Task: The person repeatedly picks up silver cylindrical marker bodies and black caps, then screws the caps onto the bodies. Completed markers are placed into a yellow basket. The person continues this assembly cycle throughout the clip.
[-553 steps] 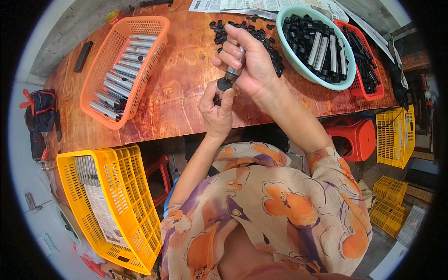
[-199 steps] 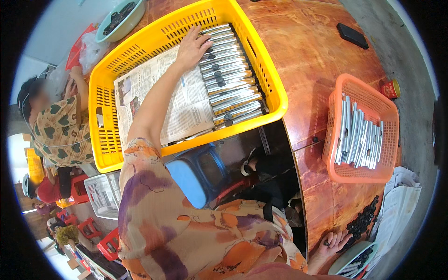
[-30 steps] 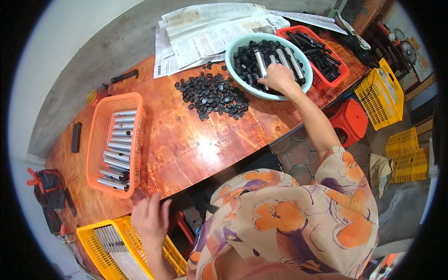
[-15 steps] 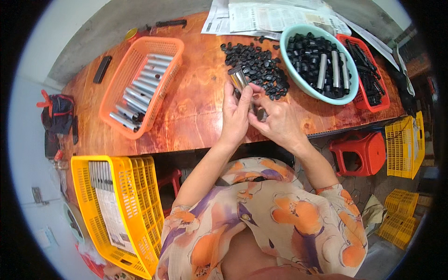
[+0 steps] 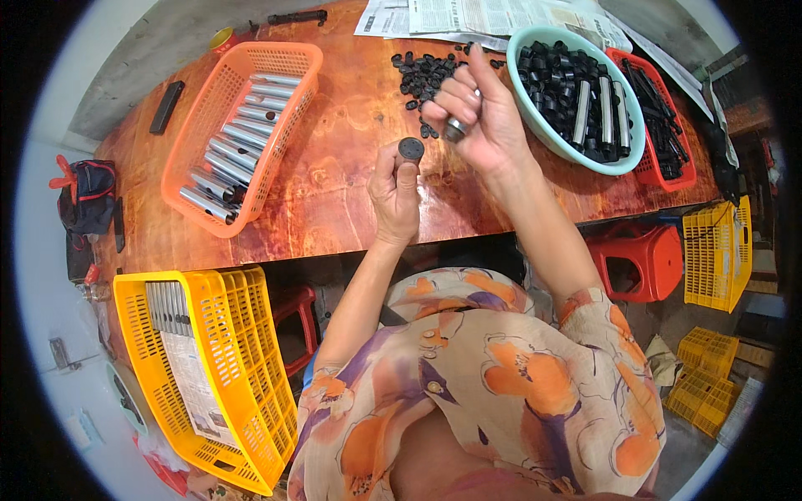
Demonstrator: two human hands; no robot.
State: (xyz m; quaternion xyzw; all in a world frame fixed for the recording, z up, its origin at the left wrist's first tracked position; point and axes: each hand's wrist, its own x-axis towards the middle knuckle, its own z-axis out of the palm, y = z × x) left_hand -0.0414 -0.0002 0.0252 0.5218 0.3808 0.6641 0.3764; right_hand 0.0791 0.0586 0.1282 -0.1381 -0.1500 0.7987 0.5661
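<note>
Seen from above, a person works at a reddish wooden table. The left hand pinches a round black cap at its fingertips, flat face up. Just beside it, up and to the right, the right hand grips a short metal tube — open end pointing down-left at the cap. More loose caps lie near the far edge, beside a teal bowl.
</note>
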